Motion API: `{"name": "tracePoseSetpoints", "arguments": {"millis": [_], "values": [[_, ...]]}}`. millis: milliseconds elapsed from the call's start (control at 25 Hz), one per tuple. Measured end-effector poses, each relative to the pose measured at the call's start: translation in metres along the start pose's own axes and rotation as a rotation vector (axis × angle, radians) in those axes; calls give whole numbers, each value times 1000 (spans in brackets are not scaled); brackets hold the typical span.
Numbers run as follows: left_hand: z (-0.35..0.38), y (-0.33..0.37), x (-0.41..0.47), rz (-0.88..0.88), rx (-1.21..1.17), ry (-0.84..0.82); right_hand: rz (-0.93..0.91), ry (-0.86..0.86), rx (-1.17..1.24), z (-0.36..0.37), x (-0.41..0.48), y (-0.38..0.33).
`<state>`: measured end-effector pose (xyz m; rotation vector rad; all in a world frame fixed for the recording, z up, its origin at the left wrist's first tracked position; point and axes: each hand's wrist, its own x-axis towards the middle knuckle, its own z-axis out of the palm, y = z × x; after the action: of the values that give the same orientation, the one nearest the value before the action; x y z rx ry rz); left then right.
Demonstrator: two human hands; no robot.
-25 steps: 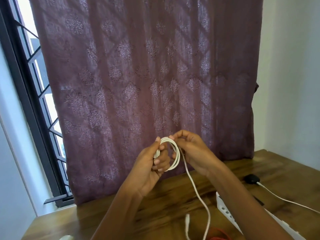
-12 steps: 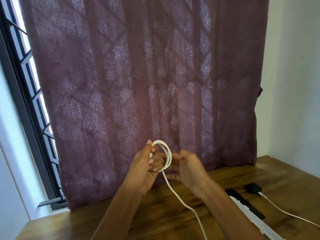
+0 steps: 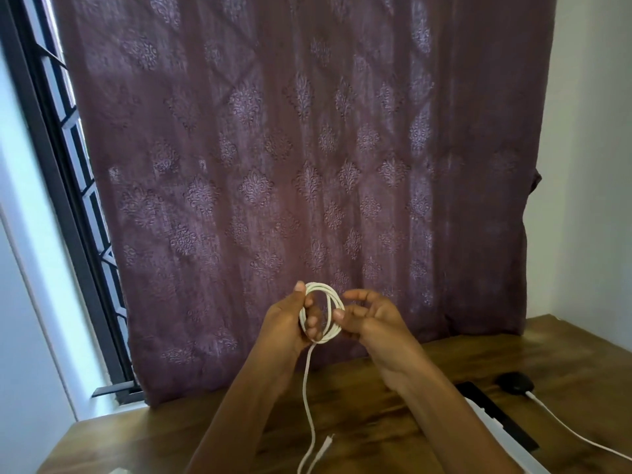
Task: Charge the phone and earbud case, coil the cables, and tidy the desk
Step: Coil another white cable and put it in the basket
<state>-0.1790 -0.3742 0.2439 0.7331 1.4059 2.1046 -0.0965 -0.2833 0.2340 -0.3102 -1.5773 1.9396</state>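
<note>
Another loop's on: left hand [image 3: 287, 323] fingers [image 3: 312, 325] stay curled through the coil [image 3: 333, 295], right hand [image 3: 372, 319] has let go and hangs loose beside it, short tail [image 3: 307, 388] left below.

Left hand [image 3: 290, 323] grips the coiled white cable [image 3: 325, 287] above the desk [image 3: 359, 422], right hand [image 3: 372, 323] beside.

We are in a room at home: a patterned mauve curtain [image 3: 307, 165], a wooden desk [image 3: 564, 354] at its foot, a barred window [image 3: 73, 159] left of it, white wall [image 3: 595, 165] right of it.
</note>
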Motion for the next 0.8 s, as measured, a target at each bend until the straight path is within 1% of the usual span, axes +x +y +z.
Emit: {"name": "tracePoseSetpoints", "arguments": {"millis": [160,240,320,400,520,640,720,800], "values": [[1,-4,-3,48,41,54,108,-55,296,-2,1,2],[6,-6,-6,114,111,97,177,-128,461,-6,1,2],[12,-9,-7,202,192,122,217,-191,537,-10,2,4],[16,-12,-9,265,249,118,221,-196,546,-14,4,6],[19,-20,-8,284,240,103,191,-180,610,-19,4,3],[23,-24,-8,287,268,9,143,-144,584,-24,2,-5],[27,-20,-9,225,297,-39,111,-147,520,-27,-1,-9],[30,-13,-6,120,341,-40,84,-139,438,-30,-2,-12]]}}
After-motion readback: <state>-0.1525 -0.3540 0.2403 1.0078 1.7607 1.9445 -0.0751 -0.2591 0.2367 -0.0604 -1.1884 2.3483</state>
